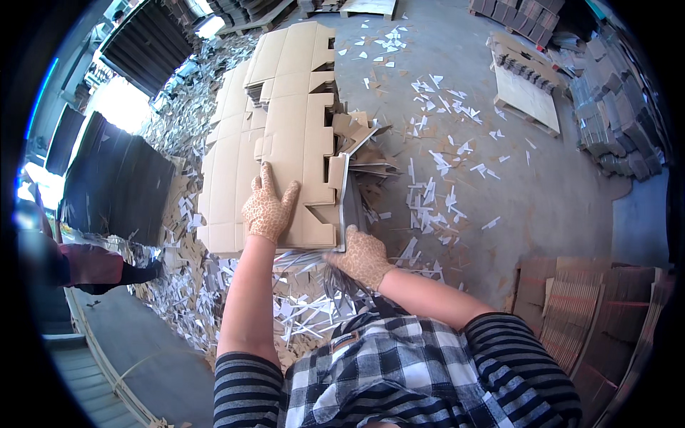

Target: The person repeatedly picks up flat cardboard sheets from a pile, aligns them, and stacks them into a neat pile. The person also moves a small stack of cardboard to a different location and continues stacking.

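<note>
A stack of die-cut brown cardboard sheets [292,135] lies in front of me, with creases, notches and slots along its right side. My left hand [267,207], in a spotted tan glove, rests on the top sheet with its fingers apart. At the near right corner my right hand [362,258], gloved alike, is closed round the end of a pale cardboard edge strip [345,203] running along the stack's right side. Its fingertips are partly hidden. Thin waste strips [341,282] hang below that hand. Torn cardboard offcuts [367,153] stick out from the stack's right side.
White and brown scraps [435,200] litter the floor on both sides. Dark stacks [118,182] stand at the left, near another person's leg [96,264]. Bundled cardboard [592,314] stands at the near right. A pallet [524,96] with cardboard lies at the far right.
</note>
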The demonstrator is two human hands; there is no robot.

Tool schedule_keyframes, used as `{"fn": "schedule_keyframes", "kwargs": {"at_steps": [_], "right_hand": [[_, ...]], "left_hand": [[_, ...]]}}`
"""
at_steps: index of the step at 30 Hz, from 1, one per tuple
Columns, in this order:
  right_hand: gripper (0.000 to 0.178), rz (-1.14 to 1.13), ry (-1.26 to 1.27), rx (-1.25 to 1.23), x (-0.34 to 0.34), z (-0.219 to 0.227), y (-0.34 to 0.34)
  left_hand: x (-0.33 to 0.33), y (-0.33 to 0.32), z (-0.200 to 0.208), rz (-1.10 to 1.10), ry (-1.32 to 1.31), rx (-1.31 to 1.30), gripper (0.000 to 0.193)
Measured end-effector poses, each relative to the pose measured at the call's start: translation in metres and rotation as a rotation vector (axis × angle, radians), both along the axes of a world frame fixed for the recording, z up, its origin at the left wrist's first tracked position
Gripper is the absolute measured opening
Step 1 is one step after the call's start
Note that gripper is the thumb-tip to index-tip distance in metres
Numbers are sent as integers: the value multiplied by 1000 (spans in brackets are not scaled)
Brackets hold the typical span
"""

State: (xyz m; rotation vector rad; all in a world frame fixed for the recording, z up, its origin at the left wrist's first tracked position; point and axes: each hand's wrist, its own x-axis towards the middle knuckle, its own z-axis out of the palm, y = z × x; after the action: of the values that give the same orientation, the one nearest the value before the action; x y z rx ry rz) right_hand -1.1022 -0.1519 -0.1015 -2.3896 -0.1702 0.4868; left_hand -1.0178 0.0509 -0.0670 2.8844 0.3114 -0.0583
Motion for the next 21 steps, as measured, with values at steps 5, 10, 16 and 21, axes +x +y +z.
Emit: {"fn": "schedule_keyframes", "kwargs": {"at_steps": [5,10,16,21], "right_hand": [[47,88,-25,-41,8,-3,-3],[39,191,-127,-22,18,10,-16],[42,102,64,205,40,-10,-28],[44,215,21,54,56,1,-20]], "left_hand": [[1,-4,7,6,43,-18,88],[-2,2,1,4,24,-11,88],[0,-3,7,7,38,-6,89],[0,1,1,-1,5,37,88]]}}
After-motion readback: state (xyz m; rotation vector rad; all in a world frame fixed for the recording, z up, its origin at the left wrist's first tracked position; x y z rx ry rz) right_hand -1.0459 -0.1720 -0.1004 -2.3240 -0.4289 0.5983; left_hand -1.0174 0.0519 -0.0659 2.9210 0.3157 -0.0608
